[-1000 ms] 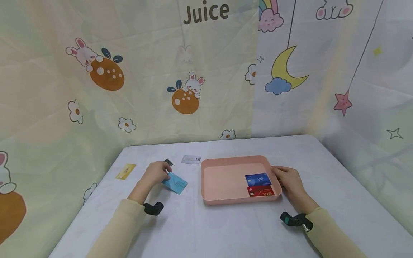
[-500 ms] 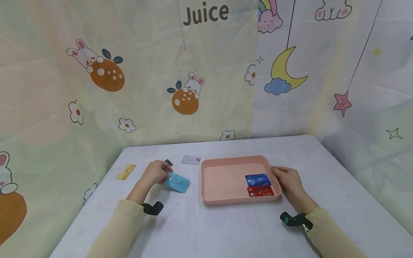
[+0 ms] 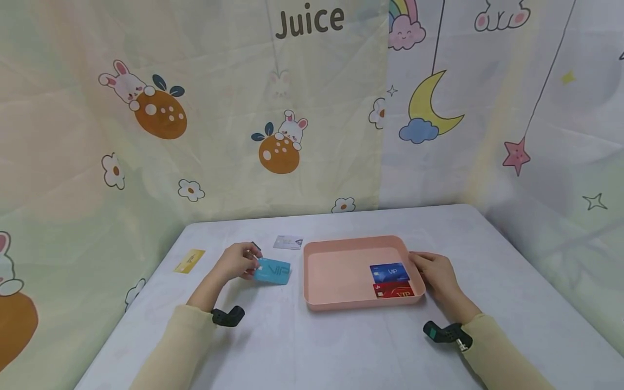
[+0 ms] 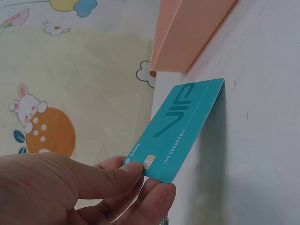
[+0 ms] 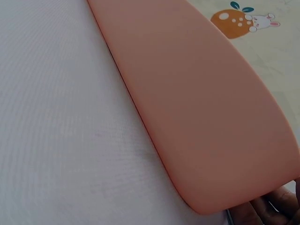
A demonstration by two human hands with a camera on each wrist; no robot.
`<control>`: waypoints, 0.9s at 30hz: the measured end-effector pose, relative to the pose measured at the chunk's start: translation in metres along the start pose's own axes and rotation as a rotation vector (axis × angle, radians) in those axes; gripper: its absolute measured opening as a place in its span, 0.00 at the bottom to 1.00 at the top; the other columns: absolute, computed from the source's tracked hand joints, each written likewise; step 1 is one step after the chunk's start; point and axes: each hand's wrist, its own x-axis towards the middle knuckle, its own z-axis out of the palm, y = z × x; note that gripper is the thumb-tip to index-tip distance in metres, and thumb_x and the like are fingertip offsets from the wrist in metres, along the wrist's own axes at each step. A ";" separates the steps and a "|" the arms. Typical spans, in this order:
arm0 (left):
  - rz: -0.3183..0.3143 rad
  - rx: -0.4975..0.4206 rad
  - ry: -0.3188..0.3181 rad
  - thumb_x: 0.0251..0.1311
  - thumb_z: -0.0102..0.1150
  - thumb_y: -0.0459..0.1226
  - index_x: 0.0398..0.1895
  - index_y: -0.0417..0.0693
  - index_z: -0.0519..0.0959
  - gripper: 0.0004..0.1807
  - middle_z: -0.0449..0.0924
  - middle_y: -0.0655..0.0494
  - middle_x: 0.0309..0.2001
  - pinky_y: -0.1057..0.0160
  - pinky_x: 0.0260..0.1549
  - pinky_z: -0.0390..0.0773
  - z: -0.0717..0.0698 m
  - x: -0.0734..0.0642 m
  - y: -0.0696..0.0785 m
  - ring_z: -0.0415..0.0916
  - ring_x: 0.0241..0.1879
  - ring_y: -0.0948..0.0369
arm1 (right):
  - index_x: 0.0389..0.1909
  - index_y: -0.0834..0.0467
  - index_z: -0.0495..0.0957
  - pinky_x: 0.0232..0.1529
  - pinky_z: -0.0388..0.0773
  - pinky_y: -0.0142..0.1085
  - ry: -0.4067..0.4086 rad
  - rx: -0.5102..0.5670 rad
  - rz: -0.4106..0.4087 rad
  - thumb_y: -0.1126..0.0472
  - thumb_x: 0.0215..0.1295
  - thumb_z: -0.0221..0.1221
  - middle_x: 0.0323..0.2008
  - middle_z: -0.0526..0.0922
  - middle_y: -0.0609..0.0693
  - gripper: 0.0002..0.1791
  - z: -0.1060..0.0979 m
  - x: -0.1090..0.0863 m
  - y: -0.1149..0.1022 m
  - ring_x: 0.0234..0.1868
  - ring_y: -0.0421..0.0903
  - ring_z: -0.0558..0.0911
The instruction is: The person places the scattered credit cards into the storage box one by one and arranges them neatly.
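Observation:
My left hand [image 3: 235, 262] pinches a teal VIP card [image 3: 275, 272] by its chip end, thumb on the printed face. In the left wrist view the card [image 4: 185, 126] tilts above the white table, its far end pointing at the pink tray. That tray [image 3: 341, 276] lies just right of the card. Inside it, at the right, a blue VIP card [image 3: 390, 272] lies above a red VIP card [image 3: 394, 289]. My right hand [image 3: 436, 275] holds the tray's right rim. In the right wrist view some fingers [image 5: 281, 200] show beside the tray's outer wall [image 5: 197, 103].
A gold card [image 3: 189, 261] lies at the table's left, and a silver card [image 3: 288, 242] lies behind the teal one. A dark card [image 3: 255, 245] is mostly hidden behind my left hand. Printed cloth [image 3: 219, 108] hangs behind the table [image 3: 341, 346].
The teal card has turned more level and moved slightly right and up in my left hand, nearer the tray. My right hand and the tray have stayed in place.

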 end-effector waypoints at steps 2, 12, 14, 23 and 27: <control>0.006 -0.018 -0.002 0.64 0.62 0.27 0.48 0.39 0.79 0.10 0.82 0.46 0.37 0.61 0.28 0.87 0.000 0.000 0.000 0.81 0.29 0.57 | 0.74 0.67 0.65 0.66 0.74 0.47 0.000 0.001 0.001 0.44 0.78 0.53 0.72 0.69 0.69 0.37 0.000 0.000 0.000 0.69 0.62 0.73; -0.020 -0.093 0.010 0.65 0.61 0.26 0.50 0.39 0.78 0.12 0.81 0.46 0.37 0.61 0.30 0.87 0.005 0.004 -0.001 0.82 0.30 0.57 | 0.74 0.68 0.65 0.67 0.75 0.47 0.000 -0.004 0.000 0.44 0.78 0.53 0.72 0.69 0.69 0.37 0.000 -0.001 -0.001 0.69 0.62 0.73; -0.022 -0.095 0.012 0.65 0.61 0.26 0.50 0.39 0.77 0.12 0.81 0.45 0.37 0.61 0.29 0.87 0.006 0.004 -0.002 0.82 0.30 0.57 | 0.74 0.67 0.65 0.66 0.76 0.46 0.002 -0.007 0.003 0.44 0.78 0.53 0.72 0.69 0.69 0.37 0.001 -0.001 0.000 0.69 0.61 0.73; 0.010 -0.145 0.031 0.67 0.59 0.26 0.53 0.37 0.75 0.13 0.80 0.44 0.39 0.61 0.30 0.88 0.002 0.004 0.005 0.82 0.31 0.57 | 0.74 0.66 0.66 0.67 0.75 0.47 0.010 0.008 0.010 0.46 0.78 0.54 0.72 0.69 0.67 0.35 0.001 0.000 0.000 0.69 0.60 0.73; 0.018 -0.171 0.029 0.68 0.58 0.25 0.54 0.37 0.74 0.14 0.79 0.44 0.40 0.62 0.31 0.87 0.002 0.004 0.007 0.82 0.31 0.57 | 0.74 0.66 0.66 0.69 0.73 0.48 0.008 0.011 0.010 0.46 0.78 0.54 0.72 0.69 0.67 0.35 0.001 0.001 0.001 0.69 0.60 0.73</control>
